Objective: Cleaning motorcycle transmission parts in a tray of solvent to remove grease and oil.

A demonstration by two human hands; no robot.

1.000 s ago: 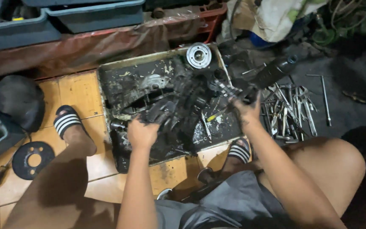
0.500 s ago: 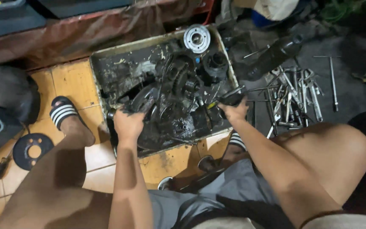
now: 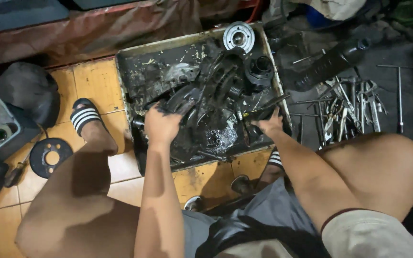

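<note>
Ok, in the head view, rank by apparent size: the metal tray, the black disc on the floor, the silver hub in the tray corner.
1. Tray, by far the largest.
2. Black disc.
3. Silver hub, somewhat smaller than the disc, though it lies farther from the camera, so that is unsure.

Left hand (image 3: 161, 125) now sunk among the greasy engine parts (image 3: 206, 100) at tray (image 3: 135, 67) centre; right hand (image 3: 269, 125) pulled back toward the four o'clock rim.

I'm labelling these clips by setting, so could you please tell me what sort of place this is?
Probably a small repair workshop, worked at floor level: a greasy tray of oily machine parts sits on the tiles, with loose wrenches beside it. Both hands are in the tray.
</note>
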